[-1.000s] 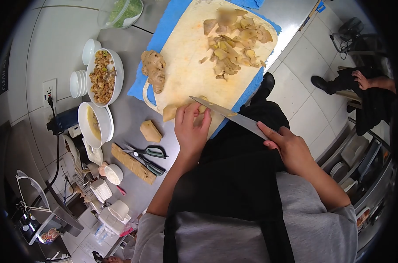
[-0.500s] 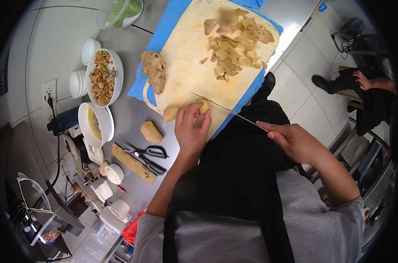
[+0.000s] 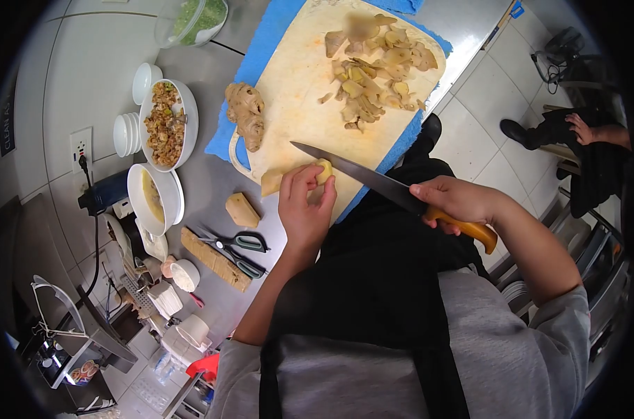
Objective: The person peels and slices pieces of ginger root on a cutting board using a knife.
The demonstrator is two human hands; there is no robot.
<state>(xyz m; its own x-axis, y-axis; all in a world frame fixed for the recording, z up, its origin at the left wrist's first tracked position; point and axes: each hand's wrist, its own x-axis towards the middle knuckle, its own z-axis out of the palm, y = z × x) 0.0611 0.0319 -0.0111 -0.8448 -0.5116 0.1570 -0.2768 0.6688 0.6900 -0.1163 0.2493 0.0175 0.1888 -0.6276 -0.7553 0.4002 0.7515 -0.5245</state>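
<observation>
My right hand point(image 3: 451, 202) grips a kitchen knife point(image 3: 373, 180) by its yellow-brown handle. The blade lies nearly flat to my view, its tip pointing left over the cutting board point(image 3: 296, 91). My left hand point(image 3: 304, 202) has its fingers closed on a peeled piece of ginger point(image 3: 324, 170) at the board's near edge, just below the blade. Another pale piece point(image 3: 271, 182) sits against those fingers on the left. An unpeeled ginger root point(image 3: 246, 115) rests by the board's handle. Ginger peelings point(image 3: 362, 91) are heaped on the far right of the board.
A blue cloth point(image 3: 223, 136) lies under the board. To the left are a bowl of chopped food point(image 3: 190, 133), a bowl of yellowish liquid point(image 3: 170, 209), a wooden-looking block point(image 3: 242, 209), scissors point(image 3: 244, 241) and a brown slab point(image 3: 212, 258). A person's hand point(image 3: 579, 129) appears at right.
The knife has turned from edge-on to showing its broad side, and its tip has shifted slightly left. My right hand has rolled, exposing the handle. My left hand keeps its place on the ginger.
</observation>
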